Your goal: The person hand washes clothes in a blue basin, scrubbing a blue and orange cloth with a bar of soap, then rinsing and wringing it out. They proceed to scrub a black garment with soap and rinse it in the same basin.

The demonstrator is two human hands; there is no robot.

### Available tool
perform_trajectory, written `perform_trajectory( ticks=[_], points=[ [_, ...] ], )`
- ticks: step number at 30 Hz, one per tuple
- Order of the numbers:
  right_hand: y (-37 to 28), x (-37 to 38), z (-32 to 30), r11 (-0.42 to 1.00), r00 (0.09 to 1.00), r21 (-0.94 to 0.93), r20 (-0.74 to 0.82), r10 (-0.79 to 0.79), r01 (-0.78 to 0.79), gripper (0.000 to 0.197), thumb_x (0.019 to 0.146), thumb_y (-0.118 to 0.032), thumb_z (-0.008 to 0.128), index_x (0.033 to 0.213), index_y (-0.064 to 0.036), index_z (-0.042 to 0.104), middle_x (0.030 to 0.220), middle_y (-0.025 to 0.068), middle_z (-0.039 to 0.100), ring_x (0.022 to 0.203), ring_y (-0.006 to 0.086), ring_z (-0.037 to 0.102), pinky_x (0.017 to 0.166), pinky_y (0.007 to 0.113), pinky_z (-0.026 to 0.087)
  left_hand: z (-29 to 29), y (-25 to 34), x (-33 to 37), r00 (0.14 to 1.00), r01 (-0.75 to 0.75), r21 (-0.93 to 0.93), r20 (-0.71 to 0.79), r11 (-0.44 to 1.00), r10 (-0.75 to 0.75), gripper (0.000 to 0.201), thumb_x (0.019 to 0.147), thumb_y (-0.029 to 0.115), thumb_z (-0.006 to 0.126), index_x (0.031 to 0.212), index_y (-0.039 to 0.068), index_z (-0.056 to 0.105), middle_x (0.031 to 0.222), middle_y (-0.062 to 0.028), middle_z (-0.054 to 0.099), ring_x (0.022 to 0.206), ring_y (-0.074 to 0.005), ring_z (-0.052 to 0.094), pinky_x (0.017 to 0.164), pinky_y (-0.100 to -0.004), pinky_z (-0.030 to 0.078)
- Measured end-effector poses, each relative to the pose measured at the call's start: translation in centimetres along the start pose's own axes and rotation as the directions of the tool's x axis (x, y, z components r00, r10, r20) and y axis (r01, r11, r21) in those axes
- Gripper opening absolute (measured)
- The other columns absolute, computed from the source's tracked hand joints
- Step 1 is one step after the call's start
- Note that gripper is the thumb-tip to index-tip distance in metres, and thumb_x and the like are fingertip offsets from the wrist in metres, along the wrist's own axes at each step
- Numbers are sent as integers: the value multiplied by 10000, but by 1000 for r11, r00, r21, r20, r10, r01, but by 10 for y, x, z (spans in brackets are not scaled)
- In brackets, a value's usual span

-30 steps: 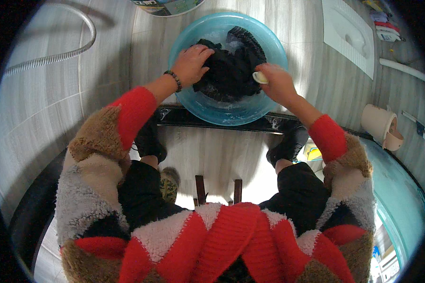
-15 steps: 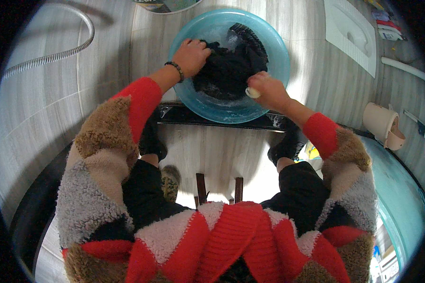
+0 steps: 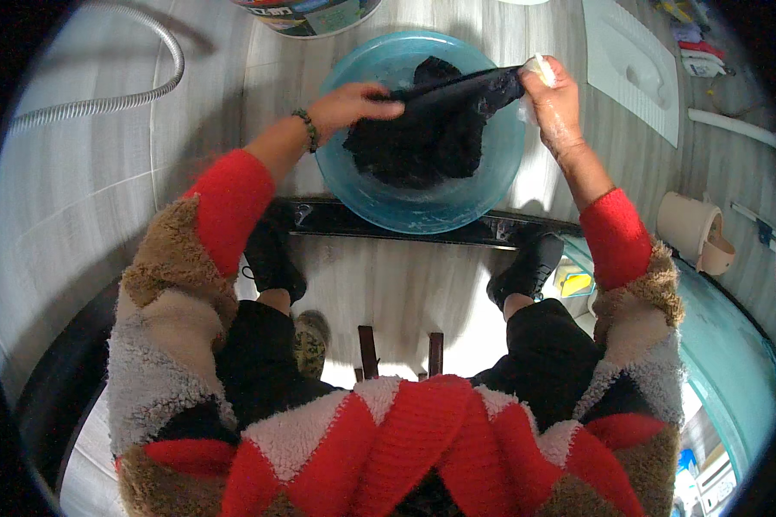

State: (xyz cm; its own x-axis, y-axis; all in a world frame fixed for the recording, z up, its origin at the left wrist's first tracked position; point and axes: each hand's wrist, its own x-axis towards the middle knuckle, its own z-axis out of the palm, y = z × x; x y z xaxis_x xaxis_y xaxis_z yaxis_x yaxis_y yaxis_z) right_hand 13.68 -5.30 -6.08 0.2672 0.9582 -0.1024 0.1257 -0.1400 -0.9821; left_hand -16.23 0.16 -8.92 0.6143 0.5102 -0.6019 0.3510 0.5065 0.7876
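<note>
Here we have the black cloth (image 3: 418,146) bunched in the blue basin (image 3: 418,221), one end stretched up to our right hand (image 3: 555,103), pinched there alongside a pale piece (image 3: 543,71); our left hand (image 3: 352,110) touches the cloth, grip impossible to tell. Wet, it should handle heavy, limp, slippery, best gripped by gathered edges. It looks crumpled, flecked whitish.

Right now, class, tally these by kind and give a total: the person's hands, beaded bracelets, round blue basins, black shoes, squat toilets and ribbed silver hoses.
Hands: 2 (left hand, right hand)
Beaded bracelet: 1
Round blue basin: 1
Black shoes: 2 (left shoe, right shoe)
Squat toilet: 1
Ribbed silver hose: 1
Total: 8
</note>
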Motion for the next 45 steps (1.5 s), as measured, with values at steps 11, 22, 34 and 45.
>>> perform_trajectory(
  ticks=[11, 22, 34, 45],
  points=[
    [-2, -13, -2, 965, 989, -221, 8, 150, -144, 148, 829, -118, 600, 936, -16, 589, 763, 16, 594, 665, 103, 539, 605, 251, 440, -41, -7, 9, 971, -230, 283, 7, 931, 238, 345, 781, 88, 636, 1123, 67, 596, 1058, -29, 626, 999, -164, 553, 926, -325, 396],
    [-132, -83, 41, 985, 998, -173, 64, 0, 12, 222, 772, -89, 611, 963, 22, 589, 788, 48, 614, 703, 139, 574, 637, 275, 460, 54, 42, -39, 741, -60, -150, -669, 987, -57, 283, 932, 260, 464, 1174, 127, 524, 1129, -100, 583, 752, -247, 667, 552, -330, 501],
    [-215, -200, 20, 895, 948, 315, -107, -298, 317, 164, 772, -60, 629, 920, 5, 603, 840, 38, 624, 737, 118, 577, 667, 250, 452, 151, 124, -157, 687, -724, -389, -474, 570, 550, 167, 929, 158, 468, 1026, 28, 507, 898, -83, 602, 676, -197, 616, 655, -297, 518],
    [-53, -246, 18, 917, 930, 365, -254, 264, -161, 203, 723, -46, 620, 915, 15, 593, 776, 77, 620, 648, 165, 579, 568, 305, 453, 174, -44, -146, 835, -281, -390, -550, 877, 23, 208, 919, 156, 494, 1107, 84, 546, 906, -54, 618, 687, -169, 644, 542, -291, 486]
  ],
)
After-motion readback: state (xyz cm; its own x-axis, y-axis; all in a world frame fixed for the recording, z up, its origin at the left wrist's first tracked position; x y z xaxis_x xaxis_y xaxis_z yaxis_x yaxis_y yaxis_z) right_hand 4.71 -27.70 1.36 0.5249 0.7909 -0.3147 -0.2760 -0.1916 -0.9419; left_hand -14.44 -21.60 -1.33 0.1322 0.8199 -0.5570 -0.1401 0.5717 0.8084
